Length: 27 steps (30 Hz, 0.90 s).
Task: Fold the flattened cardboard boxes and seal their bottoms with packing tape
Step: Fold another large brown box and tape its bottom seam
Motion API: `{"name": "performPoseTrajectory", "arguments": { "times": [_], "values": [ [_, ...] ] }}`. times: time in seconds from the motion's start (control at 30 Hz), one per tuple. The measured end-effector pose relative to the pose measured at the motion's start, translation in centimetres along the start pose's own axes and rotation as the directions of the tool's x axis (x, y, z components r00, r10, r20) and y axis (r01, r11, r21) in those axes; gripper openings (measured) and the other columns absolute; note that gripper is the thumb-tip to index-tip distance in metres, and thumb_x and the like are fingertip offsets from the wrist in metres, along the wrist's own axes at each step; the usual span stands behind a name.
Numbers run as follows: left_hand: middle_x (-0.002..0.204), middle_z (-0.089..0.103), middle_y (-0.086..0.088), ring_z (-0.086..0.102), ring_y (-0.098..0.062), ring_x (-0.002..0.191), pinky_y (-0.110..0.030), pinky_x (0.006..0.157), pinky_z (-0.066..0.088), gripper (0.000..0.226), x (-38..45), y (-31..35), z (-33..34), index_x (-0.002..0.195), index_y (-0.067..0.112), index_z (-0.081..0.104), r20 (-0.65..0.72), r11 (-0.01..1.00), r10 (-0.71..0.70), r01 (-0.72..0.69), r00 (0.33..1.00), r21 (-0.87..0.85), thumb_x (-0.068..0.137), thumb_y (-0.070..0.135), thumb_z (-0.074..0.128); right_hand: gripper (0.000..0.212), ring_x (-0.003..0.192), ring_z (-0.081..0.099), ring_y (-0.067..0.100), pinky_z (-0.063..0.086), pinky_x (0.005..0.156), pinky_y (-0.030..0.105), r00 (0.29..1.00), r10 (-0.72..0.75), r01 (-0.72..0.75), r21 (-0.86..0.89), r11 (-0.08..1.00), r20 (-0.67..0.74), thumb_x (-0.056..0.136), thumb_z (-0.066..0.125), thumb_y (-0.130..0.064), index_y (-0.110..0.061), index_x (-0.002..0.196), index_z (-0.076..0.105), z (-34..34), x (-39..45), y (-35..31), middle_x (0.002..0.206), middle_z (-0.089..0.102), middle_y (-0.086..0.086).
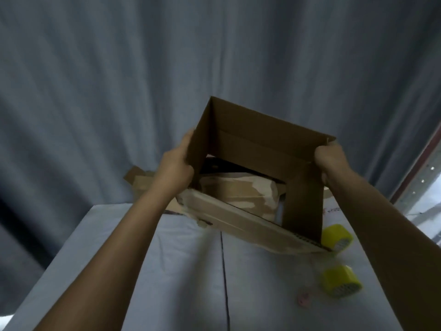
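Box [257, 149] held open above the table [186, 271]; left hand [177, 168] grips its left wall, right hand [330, 161] its right corner; two tape rolls [341, 281] lie right of the box.

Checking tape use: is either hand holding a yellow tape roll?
No: both yellow tape rolls lie on the table; the left hand and right hand grip the brown cardboard box.

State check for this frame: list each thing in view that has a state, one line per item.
Box: opened into a tube, held up, both ends open.
Left hand: grips the box's left wall.
Right hand: grips the box's right corner.
Cardboard pile: flat on the table, behind the box.
Far tape roll: lying on the table, unused.
Near tape roll: lying on the table, unused.
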<state>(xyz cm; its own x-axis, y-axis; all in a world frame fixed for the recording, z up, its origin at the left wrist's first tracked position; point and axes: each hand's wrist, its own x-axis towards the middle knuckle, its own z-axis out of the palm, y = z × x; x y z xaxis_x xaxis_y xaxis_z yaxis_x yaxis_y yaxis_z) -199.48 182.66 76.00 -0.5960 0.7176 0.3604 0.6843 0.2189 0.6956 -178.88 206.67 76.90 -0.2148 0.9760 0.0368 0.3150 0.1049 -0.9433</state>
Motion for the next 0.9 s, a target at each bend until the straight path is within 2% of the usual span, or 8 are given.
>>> {"name": "performPoseTrajectory", "arguments": {
  "times": [0.13,0.27,0.43,0.53,0.63,0.73,0.83,0.9],
  "values": [
    [0.126,0.056,-0.005,0.058,-0.015,0.094,-0.016,0.064,0.048,0.089,-0.8,2.5,-3.8,0.153,0.039,0.019,0.078,0.993,-0.104,0.100,0.991,0.056,0.085,-0.016,0.036,0.021,0.082,0.049,0.023,0.041,0.072,0.034,0.996,0.083,-0.082,-0.012,0.997,0.028,0.094,0.030,0.003,-0.004,0.098,0.049,-1.2,-0.6,-4.0,0.080,0.045,0.005],
    [0.114,0.060,-0.007,0.059,-0.025,0.087,-0.035,0.069,0.052,0.090,-2.0,4.7,-7.3,0.152,0.041,0.016,0.064,0.974,-0.194,0.185,0.979,0.132,0.084,-0.013,0.038,0.025,0.096,0.050,0.030,0.047,0.087,0.043,0.987,0.128,-0.112,-0.144,0.983,0.103,0.094,0.036,-0.002,0.006,0.111,0.052,-0.4,-2.3,-7.9,0.095,0.050,0.013],
    [0.101,0.048,-0.003,0.047,-0.011,0.074,-0.006,0.054,0.037,0.072,-4.0,7.4,-11.4,0.151,0.027,0.021,0.043,0.966,-0.205,0.196,0.978,0.168,0.092,-0.010,0.038,0.011,0.074,0.043,0.024,0.035,0.060,0.032,0.950,0.214,-0.139,-0.310,0.941,0.225,0.096,0.035,-0.001,-0.003,0.091,0.044,1.2,-5.7,-10.2,0.076,0.040,0.007],
    [0.082,0.051,-0.005,0.040,-0.007,0.059,-0.005,0.050,0.036,0.063,-5.1,6.5,-12.5,0.146,0.020,0.033,0.093,0.926,-0.277,0.240,0.956,0.290,0.091,-0.008,0.042,0.026,0.106,0.051,0.036,0.036,0.079,0.033,0.924,0.282,-0.149,-0.437,0.887,0.257,0.099,0.035,-0.004,0.006,0.118,0.051,2.2,-7.2,-9.0,0.099,0.054,0.016],
    [0.108,0.064,-0.014,0.062,-0.024,0.090,-0.008,0.068,0.038,0.050,-6.7,3.9,-11.8,0.138,0.013,0.048,0.165,0.917,-0.359,0.314,0.918,0.245,0.092,-0.006,0.047,0.036,0.121,0.050,0.039,0.042,0.096,0.038,0.900,0.372,-0.240,-0.456,0.857,0.226,0.097,0.039,-0.006,0.007,0.129,0.048,2.9,-8.4,-6.4,0.130,0.052,0.026],
    [0.140,0.051,-0.002,0.051,-0.023,0.127,-0.020,0.100,0.035,0.052,-9.2,1.3,-9.2,0.149,0.031,0.032,0.248,0.870,-0.489,0.488,0.836,0.069,0.102,0.012,0.044,0.036,0.121,0.049,0.040,0.042,0.096,0.040,0.868,0.446,-0.295,-0.495,0.817,0.220,0.097,0.040,-0.002,0.010,0.130,0.046,3.6,-9.4,-3.0,0.131,0.050,0.028],
    [0.140,0.047,0.007,0.048,-0.020,0.129,-0.018,0.099,0.030,0.046,-9.7,0.0,-8.3,0.148,0.035,0.030,0.267,0.833,-0.544,0.551,0.796,0.053,0.104,0.023,0.041,0.024,0.103,0.056,0.039,0.043,0.078,0.037,0.861,0.454,-0.278,-0.536,0.797,0.228,0.094,0.043,0.001,0.011,0.114,0.051,3.9,-9.9,-1.2,0.114,0.057,0.028],
    [0.131,0.058,-0.004,0.058,-0.027,0.117,-0.024,0.094,0.044,0.058,-8.9,-0.6,-8.2,0.147,0.030,0.034,0.267,0.847,-0.528,0.524,0.806,0.092,0.097,0.001,0.045,0.011,0.073,0.053,0.029,0.040,0.069,0.036,0.837,0.474,-0.261,-0.563,0.784,0.273,0.092,0.046,0.001,0.002,0.082,0.052,3.9,-10.7,-1.7,0.083,0.054,0.019]
  ]
}}
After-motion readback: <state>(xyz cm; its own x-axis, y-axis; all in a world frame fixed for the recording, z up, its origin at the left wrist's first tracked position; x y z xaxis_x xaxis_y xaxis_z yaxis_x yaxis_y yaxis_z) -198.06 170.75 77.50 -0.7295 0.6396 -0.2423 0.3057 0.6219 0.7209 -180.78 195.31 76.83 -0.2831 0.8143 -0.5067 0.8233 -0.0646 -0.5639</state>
